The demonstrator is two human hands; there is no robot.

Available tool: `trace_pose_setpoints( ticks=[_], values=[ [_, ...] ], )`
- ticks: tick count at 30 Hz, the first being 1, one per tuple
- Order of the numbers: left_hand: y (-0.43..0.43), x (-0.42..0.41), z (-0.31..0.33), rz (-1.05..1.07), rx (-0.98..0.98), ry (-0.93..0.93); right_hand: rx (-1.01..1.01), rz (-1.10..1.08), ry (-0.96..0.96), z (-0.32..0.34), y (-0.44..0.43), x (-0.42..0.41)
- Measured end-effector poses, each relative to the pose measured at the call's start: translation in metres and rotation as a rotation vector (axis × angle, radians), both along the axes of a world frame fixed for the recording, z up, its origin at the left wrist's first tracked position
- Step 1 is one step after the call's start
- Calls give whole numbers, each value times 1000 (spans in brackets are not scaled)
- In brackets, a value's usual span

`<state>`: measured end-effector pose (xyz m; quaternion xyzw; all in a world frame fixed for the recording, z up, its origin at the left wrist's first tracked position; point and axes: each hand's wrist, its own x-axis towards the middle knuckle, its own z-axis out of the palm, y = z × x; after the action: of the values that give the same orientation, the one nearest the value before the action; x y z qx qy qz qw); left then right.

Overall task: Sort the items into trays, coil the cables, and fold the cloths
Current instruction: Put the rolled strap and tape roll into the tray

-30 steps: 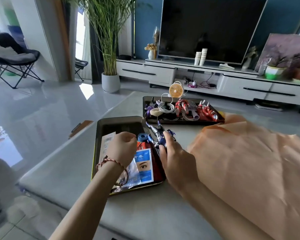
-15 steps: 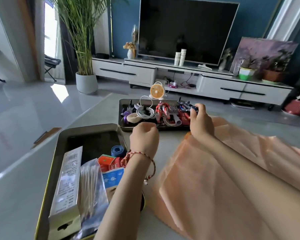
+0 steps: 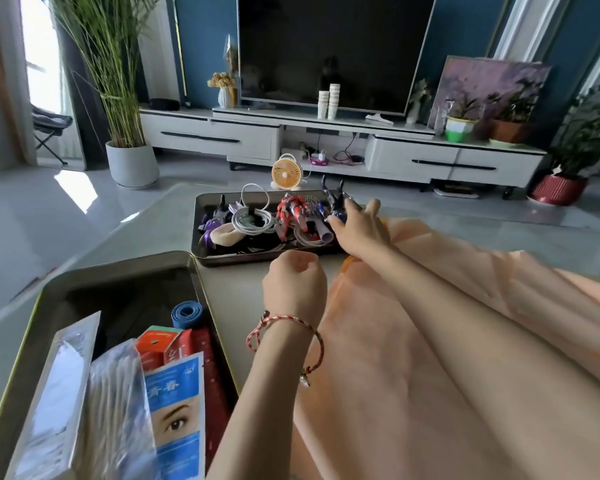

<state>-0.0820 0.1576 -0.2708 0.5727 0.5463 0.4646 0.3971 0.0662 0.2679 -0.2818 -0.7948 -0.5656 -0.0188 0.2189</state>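
The blue plastic robot figure (image 3: pixel 336 204) has travelled from beside the left hand (image 3: pixel 293 285), clenched and empty, to the far dark metal tray (image 3: pixel 236 259), grasped in the right hand (image 3: pixel 359 227).

Left hand (image 3: pixel 293 282): curled into an empty fist, knuckles up, just short of the far tray's (image 3: pixel 229 260) near rim.
Right hand (image 3: pixel 359 228): over that tray's right end, fingertips pinching a blue toy figure (image 3: pixel 336 202).
Arms: both bare, reaching forward towards the tray.
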Motion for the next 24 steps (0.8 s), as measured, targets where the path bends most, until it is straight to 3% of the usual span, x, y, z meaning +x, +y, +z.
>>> trace_pose_setpoints(
  ticks=[3, 8, 17, 24],
  values=[
    [-19, 17, 10, -43, 35, 72, 14, 122, 156, 6, -41, 9],
    [-74, 66, 11, -265, 192, 228, -19, 181, 211, 3, -168, 70],
    [-164, 153, -12, -607, 358, 374, 369, -452, 232, -19, -379, 224],
    [-232, 192, -21, -757, 542, 518, 606, -641, 21, -9, -446, 278]
  ],
)
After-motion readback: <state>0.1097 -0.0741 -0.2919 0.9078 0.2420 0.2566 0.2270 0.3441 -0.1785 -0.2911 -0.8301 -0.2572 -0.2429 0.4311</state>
